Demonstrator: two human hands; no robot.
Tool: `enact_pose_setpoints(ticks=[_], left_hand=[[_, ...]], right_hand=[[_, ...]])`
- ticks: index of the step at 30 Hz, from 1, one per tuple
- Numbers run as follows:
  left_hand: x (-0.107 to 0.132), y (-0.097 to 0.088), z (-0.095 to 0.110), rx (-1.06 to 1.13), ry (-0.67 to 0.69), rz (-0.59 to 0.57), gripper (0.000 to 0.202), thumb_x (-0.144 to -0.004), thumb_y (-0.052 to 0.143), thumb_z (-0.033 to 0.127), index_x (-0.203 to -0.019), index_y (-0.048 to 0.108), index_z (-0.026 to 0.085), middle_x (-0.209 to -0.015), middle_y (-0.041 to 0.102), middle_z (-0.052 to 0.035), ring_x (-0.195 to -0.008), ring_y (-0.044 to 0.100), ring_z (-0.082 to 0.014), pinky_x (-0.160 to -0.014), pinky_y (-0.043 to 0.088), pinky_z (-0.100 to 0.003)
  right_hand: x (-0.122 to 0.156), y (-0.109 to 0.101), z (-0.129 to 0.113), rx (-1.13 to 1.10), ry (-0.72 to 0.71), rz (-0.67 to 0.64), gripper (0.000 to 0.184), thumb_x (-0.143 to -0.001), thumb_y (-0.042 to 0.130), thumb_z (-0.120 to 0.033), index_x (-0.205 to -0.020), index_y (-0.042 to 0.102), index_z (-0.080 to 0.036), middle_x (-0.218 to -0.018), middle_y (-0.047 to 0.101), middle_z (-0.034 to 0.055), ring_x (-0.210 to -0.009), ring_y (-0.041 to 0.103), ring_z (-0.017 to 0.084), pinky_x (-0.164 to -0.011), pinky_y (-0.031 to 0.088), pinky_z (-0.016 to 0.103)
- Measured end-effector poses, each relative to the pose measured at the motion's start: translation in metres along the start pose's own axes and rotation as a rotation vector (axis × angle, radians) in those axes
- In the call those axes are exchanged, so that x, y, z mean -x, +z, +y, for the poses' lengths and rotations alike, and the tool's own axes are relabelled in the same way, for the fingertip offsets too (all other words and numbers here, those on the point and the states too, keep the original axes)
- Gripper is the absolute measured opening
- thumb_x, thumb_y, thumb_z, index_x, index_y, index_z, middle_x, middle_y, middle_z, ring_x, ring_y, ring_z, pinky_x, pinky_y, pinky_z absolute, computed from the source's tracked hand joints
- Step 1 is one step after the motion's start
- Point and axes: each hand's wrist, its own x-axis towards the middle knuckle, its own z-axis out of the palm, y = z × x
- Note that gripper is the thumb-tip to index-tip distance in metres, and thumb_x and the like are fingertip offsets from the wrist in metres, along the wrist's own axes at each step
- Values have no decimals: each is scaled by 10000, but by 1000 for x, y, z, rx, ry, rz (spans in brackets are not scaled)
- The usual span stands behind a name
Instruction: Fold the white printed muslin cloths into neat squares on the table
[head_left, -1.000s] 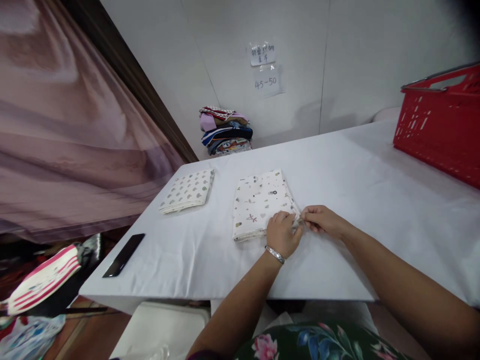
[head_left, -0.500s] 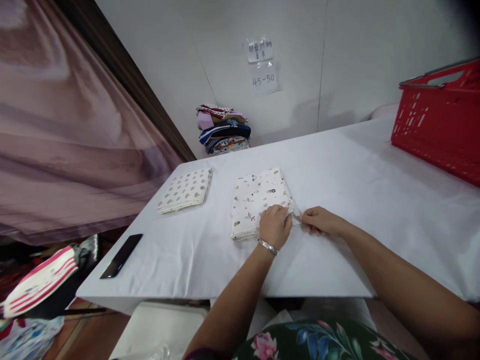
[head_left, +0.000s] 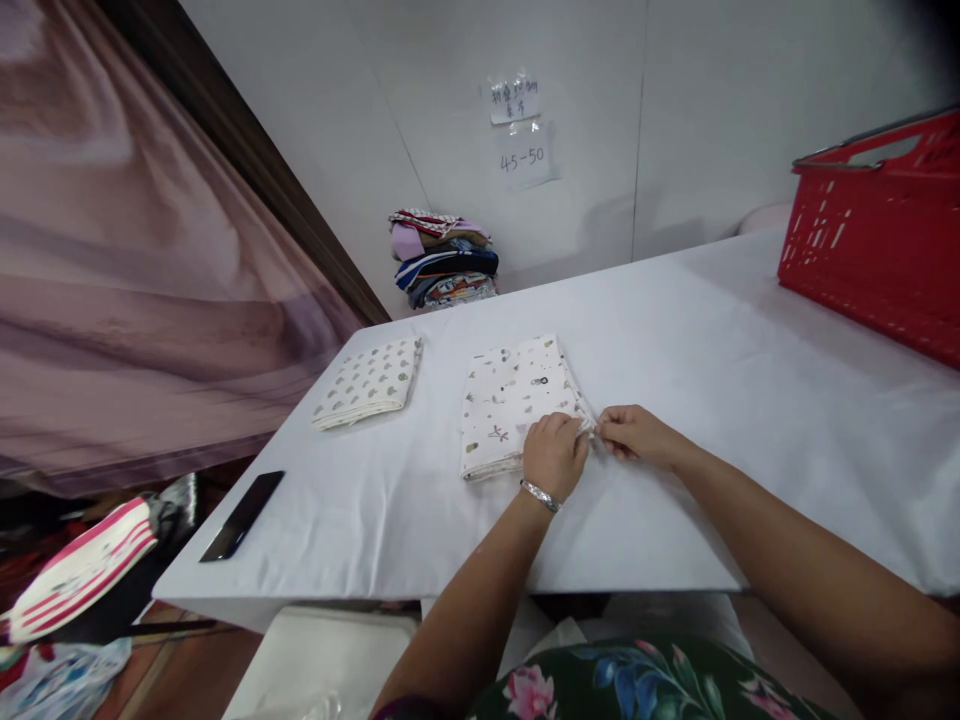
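White with small scattered motifs, the folded printed cloth (head_left: 514, 405) is lying flat on the near-middle part of the white-covered table (head_left: 712, 420), its long sides running away from the person. The left hand (head_left: 553, 455) is resting on the cloth's near right corner with the fingers curled in, pressing the fabric down and nipping its edge. The right hand (head_left: 634, 435) is lying on the table just beside that corner, with its fingertips drawn together and pinching the same corner from the right, so that the two hands are almost touching. A silver bracelet (head_left: 541, 494) is sitting on the left wrist.

To the left of the cloth and apart from it, a second folded cloth (head_left: 369, 382), white with pale spots, is lying near the table's left edge. A black phone (head_left: 241, 515) is lying close to the near left corner of the table. At the far left corner, against the wall, a stack of folded garments (head_left: 442, 258) in mixed colours is standing. Above it, two paper notes (head_left: 517, 130) are hanging on the wall. A red plastic basket (head_left: 877, 235) is standing at the far right of the table, well apart from the hands. A pinkish curtain (head_left: 135, 250) is hanging along the left side.
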Motion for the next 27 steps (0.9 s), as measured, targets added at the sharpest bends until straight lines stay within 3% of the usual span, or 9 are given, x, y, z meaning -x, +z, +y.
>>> enact_pose_setpoints(ticks=[5, 9, 12, 15, 20, 27], left_hand=[[7, 2, 7, 23, -22, 21, 172, -841, 471, 229, -989, 551, 191, -926, 565, -49, -871, 500, -182, -758, 407, -319], [11, 4, 9, 11, -34, 46, 356, -783, 558, 287, -1115, 487, 177, -1030, 546, -78, -933, 495, -211, -793, 414, -350], [7, 5, 5, -20, -44, 47, 265, -807, 535, 270, -1057, 515, 185, -979, 573, -63, -898, 515, -206, -765, 413, -342], [1, 2, -3, -40, -21, 40, 206, -825, 503, 225, -1028, 530, 194, -950, 590, -52, -889, 531, -196, -756, 405, -332], [-5, -11, -11, -54, -22, 41, 193, -838, 485, 217, -1023, 538, 201, -961, 600, -49, -887, 544, -190, -752, 402, -322], [-4, -15, -12, -63, 21, 9, 209, -828, 505, 211, -1035, 536, 204, -939, 607, -35, -884, 544, -186, -748, 400, -320]], right_hand=[[2, 5, -3, -45, -31, 1, 100, -691, 516, -266, -663, 463, -186, -513, 542, -45, -397, 464, 64, -373, 266, 190], [3, 8, -4, -64, -78, 15, 138, -717, 522, -306, -683, 466, -185, -515, 528, -51, -399, 452, 60, -381, 279, 191], [3, 9, -6, -97, -88, -3, 191, -735, 537, -359, -697, 472, -183, -531, 530, -50, -402, 448, 53, -381, 278, 185], [3, 6, -5, -89, -24, -5, 272, -757, 531, -440, -697, 488, -178, -556, 556, -28, -387, 449, 54, -353, 266, 186], [1, 1, 2, 131, 166, -16, 349, -750, 551, -497, -645, 521, -165, -582, 615, 35, -352, 453, 67, -308, 269, 198], [2, 6, 4, 223, 149, -22, 316, -723, 589, -432, -569, 513, -166, -517, 597, 19, -334, 440, 64, -304, 292, 194]])
